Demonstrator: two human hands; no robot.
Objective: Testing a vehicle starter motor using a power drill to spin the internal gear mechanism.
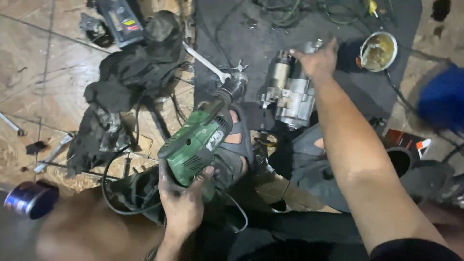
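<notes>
My left hand [182, 200] grips the rear handle of a green power drill [199, 139], low in the middle of the view. The drill's black nose and chuck [233, 86] point up toward a grey metal starter motor [289, 92] lying on a dark mat [241, 29]. My right hand [316, 60] reaches out over the top of the starter motor and rests on its upper end, fingers curled around it. My foot in a dark sandal [238, 145] sits just under the drill.
A heap of black rags [125, 82] lies left of the drill, with a white wrench [205, 62] beside it. A round tin of yellowish fluid [378, 50] stands at upper right. A blue can [30, 199], loose metal tools and cables lie around.
</notes>
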